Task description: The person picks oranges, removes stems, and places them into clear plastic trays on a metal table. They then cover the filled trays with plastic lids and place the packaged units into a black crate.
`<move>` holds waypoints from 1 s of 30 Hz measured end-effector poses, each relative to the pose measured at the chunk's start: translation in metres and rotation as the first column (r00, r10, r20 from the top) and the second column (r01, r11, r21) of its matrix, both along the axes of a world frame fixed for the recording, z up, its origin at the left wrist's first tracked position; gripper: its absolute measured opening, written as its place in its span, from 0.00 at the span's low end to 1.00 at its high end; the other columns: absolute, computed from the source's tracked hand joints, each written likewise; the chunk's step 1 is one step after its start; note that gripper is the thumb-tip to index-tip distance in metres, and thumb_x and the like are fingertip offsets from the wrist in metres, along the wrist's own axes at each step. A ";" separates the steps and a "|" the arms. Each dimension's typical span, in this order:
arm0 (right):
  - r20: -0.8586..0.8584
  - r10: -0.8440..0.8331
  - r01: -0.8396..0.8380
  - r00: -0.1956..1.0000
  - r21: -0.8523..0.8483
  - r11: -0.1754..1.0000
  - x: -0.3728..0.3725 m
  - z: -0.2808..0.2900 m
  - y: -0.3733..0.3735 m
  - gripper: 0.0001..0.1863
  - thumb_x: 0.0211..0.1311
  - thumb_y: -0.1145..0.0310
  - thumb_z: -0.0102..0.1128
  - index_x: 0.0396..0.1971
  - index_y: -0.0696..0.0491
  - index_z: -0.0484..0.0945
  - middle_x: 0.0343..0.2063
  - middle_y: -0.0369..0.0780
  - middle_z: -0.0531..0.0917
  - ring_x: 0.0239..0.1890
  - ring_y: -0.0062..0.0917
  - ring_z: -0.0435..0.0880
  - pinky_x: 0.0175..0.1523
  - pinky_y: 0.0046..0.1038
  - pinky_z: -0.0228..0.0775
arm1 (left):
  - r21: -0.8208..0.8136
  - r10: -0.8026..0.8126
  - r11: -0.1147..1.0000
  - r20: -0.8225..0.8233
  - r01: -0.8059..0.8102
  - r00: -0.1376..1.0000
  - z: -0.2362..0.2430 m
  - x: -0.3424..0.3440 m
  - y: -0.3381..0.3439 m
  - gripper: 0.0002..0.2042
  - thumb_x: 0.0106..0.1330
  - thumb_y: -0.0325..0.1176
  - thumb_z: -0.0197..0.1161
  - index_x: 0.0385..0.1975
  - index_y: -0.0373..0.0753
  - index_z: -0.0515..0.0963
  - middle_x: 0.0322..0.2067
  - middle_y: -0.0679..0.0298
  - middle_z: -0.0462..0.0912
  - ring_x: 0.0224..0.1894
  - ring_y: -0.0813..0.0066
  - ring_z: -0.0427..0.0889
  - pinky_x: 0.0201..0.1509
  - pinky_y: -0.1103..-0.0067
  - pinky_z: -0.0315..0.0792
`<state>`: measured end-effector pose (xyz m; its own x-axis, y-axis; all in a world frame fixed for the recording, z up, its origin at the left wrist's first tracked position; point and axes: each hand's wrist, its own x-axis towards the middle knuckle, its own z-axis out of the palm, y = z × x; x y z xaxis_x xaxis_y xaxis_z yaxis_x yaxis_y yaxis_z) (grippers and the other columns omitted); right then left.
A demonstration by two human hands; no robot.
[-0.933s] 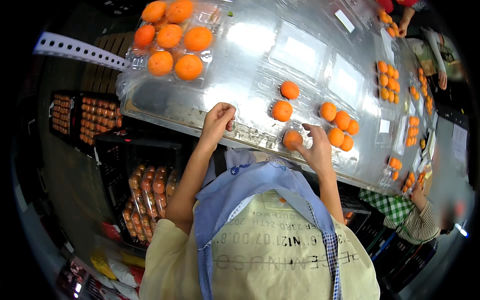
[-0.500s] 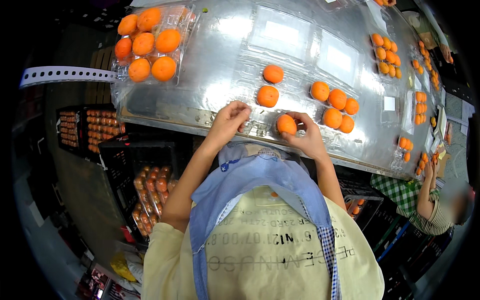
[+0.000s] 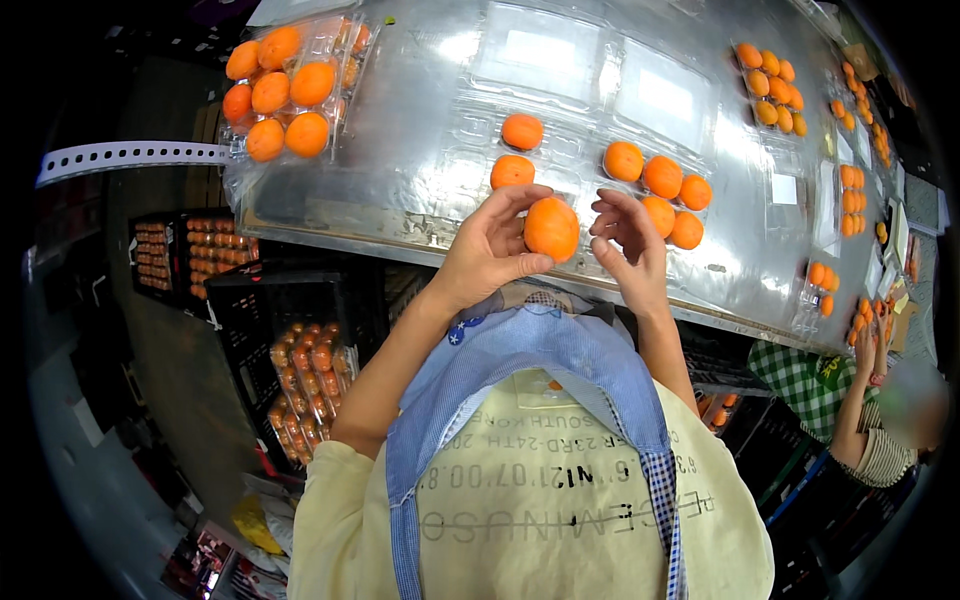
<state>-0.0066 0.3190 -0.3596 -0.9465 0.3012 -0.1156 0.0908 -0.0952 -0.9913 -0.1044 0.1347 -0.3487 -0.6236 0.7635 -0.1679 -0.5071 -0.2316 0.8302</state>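
A smooth, round orange fruit [image 3: 551, 230] is held up near the table's front edge, between the thumb and fingers of my left hand [image 3: 490, 245]. Just to its right, my right hand [image 3: 635, 245] has its fingers curved and apart, with nothing in them. Two more fruits [image 3: 522, 131] sit one behind the other in a clear plastic tray [image 3: 478, 125] beyond my left hand. Several fruits [image 3: 662, 176] rest in clear wells behind my right hand, which partly covers one of them.
Open clear lids with white labels [image 3: 540, 50] lie farther back on the metal table [image 3: 410, 130]. Filled packs [image 3: 290, 90] stand at the left. Black crates of packed fruit [image 3: 270, 290] are below. At the right, a co-worker's hands [image 3: 870, 340] are among other fruit packs.
The fruit has passed from my right hand to my left hand. My right hand has drawn away from it and opened; my left hand has moved right.
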 end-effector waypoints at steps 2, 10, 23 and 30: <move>0.023 -0.029 0.030 0.999 -0.026 0.999 0.008 -0.010 0.009 0.23 0.55 0.70 0.64 0.51 0.58 0.71 0.40 0.37 0.75 0.35 0.15 0.73 0.42 0.18 0.67 | -0.014 0.027 1.000 -0.062 -0.028 0.998 0.000 0.005 0.005 0.31 0.50 0.19 0.69 0.55 0.35 0.63 0.54 0.58 0.69 0.54 0.71 0.73 0.56 0.74 0.72; 0.112 0.068 -0.063 0.991 -0.052 0.997 0.025 -0.014 0.023 0.22 0.57 0.65 0.63 0.49 0.58 0.72 0.37 0.35 0.78 0.37 0.15 0.75 0.45 0.19 0.67 | -0.202 0.035 0.974 -0.320 -0.104 0.947 -0.003 0.029 0.027 0.30 0.45 0.19 0.70 0.51 0.41 0.69 0.53 0.64 0.70 0.52 0.74 0.73 0.51 0.76 0.72; 0.092 0.246 -0.233 0.965 -0.134 0.963 0.032 -0.019 0.034 0.36 0.49 0.60 0.71 0.56 0.61 0.67 0.48 0.42 0.76 0.48 0.24 0.76 0.50 0.26 0.70 | -0.299 -0.062 0.924 -0.732 -0.238 0.678 -0.003 0.050 0.055 0.32 0.44 0.22 0.69 0.53 0.39 0.67 0.52 0.60 0.69 0.54 0.67 0.70 0.54 0.73 0.69; -0.016 0.126 -0.125 0.992 0.058 0.990 0.030 -0.019 0.039 0.38 0.41 0.67 0.76 0.55 0.57 0.68 0.50 0.40 0.75 0.51 0.24 0.74 0.46 0.24 0.72 | -0.221 0.002 0.971 -0.370 -0.091 0.929 -0.014 0.052 0.048 0.32 0.50 0.28 0.68 0.58 0.37 0.63 0.56 0.61 0.67 0.54 0.69 0.70 0.53 0.73 0.69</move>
